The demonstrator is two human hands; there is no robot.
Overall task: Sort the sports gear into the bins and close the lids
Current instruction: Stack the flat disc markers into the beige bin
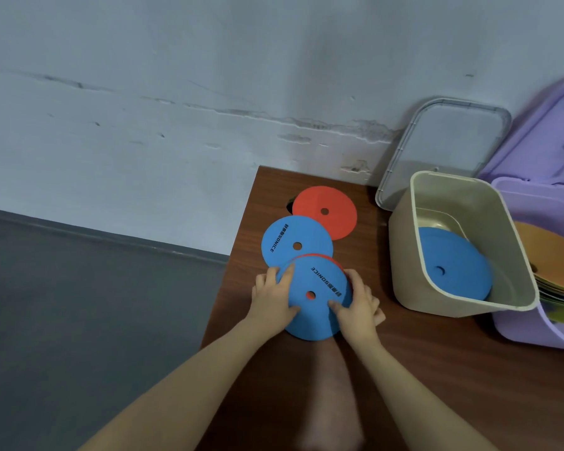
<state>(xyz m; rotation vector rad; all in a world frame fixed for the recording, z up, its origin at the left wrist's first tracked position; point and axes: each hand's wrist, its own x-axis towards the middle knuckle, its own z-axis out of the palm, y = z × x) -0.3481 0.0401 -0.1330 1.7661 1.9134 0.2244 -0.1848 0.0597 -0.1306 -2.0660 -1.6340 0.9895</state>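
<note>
On the brown surface (404, 353), near its left edge: both forearms stretched forward, left hand (272, 299) and right hand (358, 307) gripping the near blue disc (316, 301) from opposite sides, thumbs on top, a red disc (319, 256) just under it. Beyond, another blue disc (295, 244) and a red one (324, 211). To the right, open beige bin (404, 275) with a blue disc inside (453, 265).

Bare room, cracked wall (209, 109), wooden table (420, 353)
</note>
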